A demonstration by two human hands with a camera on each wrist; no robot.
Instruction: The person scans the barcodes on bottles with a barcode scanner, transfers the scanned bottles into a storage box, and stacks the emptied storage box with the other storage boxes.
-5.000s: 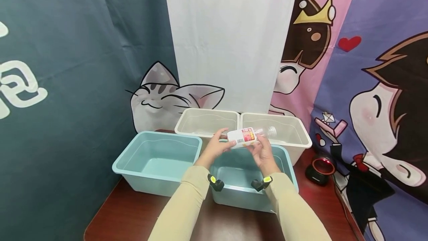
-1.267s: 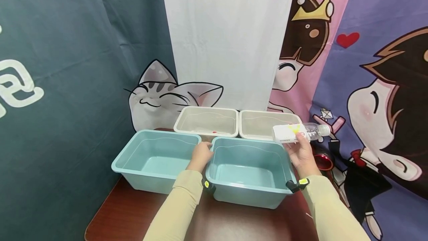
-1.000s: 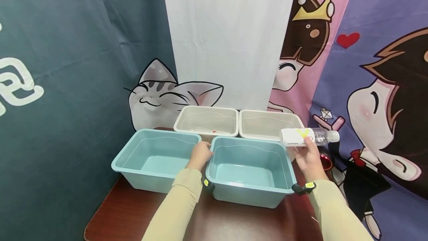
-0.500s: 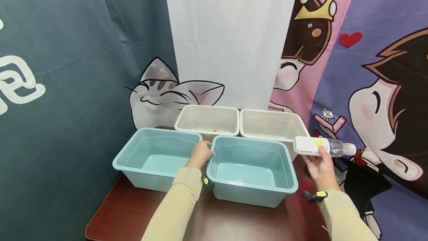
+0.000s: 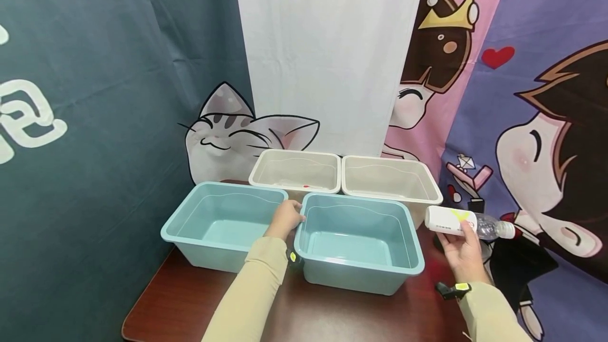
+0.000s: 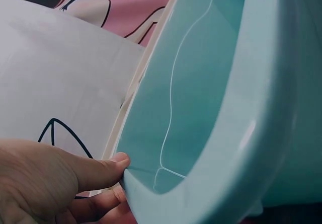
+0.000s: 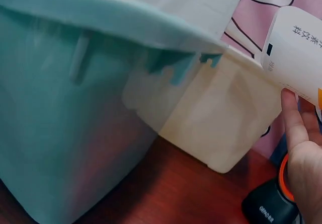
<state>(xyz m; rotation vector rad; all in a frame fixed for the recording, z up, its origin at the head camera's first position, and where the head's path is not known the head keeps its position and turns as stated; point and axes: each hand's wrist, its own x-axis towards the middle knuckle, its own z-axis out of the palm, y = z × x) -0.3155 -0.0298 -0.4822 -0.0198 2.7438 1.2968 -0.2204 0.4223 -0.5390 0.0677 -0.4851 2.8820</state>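
My left hand (image 5: 285, 219) is at the rear left corner of the right blue bin (image 5: 358, 268). In the left wrist view its thumb (image 6: 108, 171) lies at the rim, with the other fingers curled under the edge, pinching it. My right hand (image 5: 463, 257) holds a plastic bottle (image 5: 446, 220) on its side, to the right of that bin. The bottle has a white label with a yellow mark, and its clear neck and white cap point right. In the right wrist view the fingers (image 7: 294, 121) support the bottle from below; its cap end is out of frame.
A second blue bin (image 5: 190, 249) stands to the left. Behind are two cream bins (image 5: 273, 157), (image 5: 423, 202), side by side against a printed curtain. A small black device (image 7: 269, 204) with a red ring stands on the brown table (image 5: 332, 318) at the right.
Five seconds ago both hands held the bottle over the right blue bin. Now the right hand alone holds it, farther right and lower; the left hand has moved to the bin's rim.
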